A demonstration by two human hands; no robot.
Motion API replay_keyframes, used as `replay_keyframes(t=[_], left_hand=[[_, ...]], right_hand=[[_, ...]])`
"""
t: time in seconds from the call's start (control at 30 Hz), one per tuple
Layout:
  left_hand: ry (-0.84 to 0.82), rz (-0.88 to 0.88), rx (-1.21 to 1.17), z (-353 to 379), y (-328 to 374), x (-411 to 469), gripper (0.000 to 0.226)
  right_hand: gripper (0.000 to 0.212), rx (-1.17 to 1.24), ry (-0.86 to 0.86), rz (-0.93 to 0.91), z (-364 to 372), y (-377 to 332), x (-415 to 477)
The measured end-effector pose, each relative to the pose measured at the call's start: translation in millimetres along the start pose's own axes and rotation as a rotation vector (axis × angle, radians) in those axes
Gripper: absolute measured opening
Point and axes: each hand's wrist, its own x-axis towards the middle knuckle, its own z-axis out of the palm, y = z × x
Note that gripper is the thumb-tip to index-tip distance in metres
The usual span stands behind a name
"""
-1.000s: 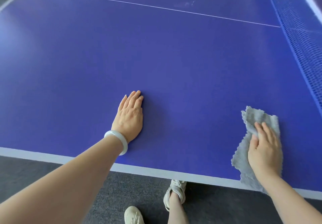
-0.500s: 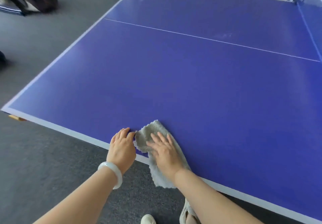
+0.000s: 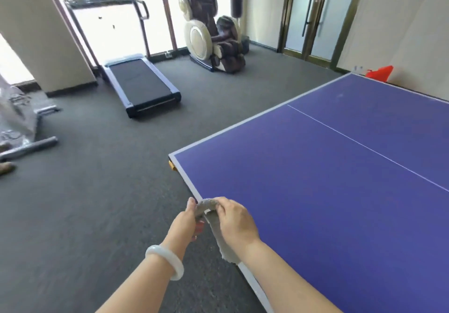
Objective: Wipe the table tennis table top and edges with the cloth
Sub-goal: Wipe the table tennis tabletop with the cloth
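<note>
The blue table tennis table fills the right half of the view, with a white centre line and a pale edge band. A grey cloth lies draped over the table's near side edge, a little back from the corner. My left hand, with a white bangle on the wrist, holds the cloth's outer end off the table's side. My right hand grips the cloth from the table-top side, fingers curled over it.
Grey carpet stretches to the left of the table. A treadmill and a massage chair stand by the far windows. Wrapped equipment sits at the left edge. A red object lies beyond the table's far corner.
The view swung left toward the table's corner. Both hands moved with the cloth from the table top to its side edge. My left hand, flat before, now holds the cloth too.
</note>
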Motion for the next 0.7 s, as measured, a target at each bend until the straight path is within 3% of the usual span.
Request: replay_keyframes(t=[0.17, 0.27, 0.43, 0.57, 0.7], left_hand=[[-0.128, 0.017, -0.405, -25.2, -3.4, -25.8, 0.046], [-0.143, 0.022, -0.526, -37.9, -9.5, -22.6, 0.037], [-0.015, 0.087, -0.59, -79.5, -8.5, 15.6, 0.042], [-0.113, 0.108, -0.53, -113.5, 12.8, 66.3, 0.059], [-0.182, 0.104, -0.316, -151.4, 36.8, 137.0, 0.041]], right_hand=[[0.027, -0.238, -0.108, -0.231, 18.0, -42.9, 22.3], [0.019, -0.14, -0.196, -0.257, 35.9, -61.1, 29.0], [0.012, 0.179, -0.268, -0.138, 50.9, -78.8, 71.5], [0.01, 0.151, -0.195, -0.085, 65.2, -90.8, 130.2], [0.02, 0.077, -0.139, -0.004, 89.2, -119.6, 197.3]])
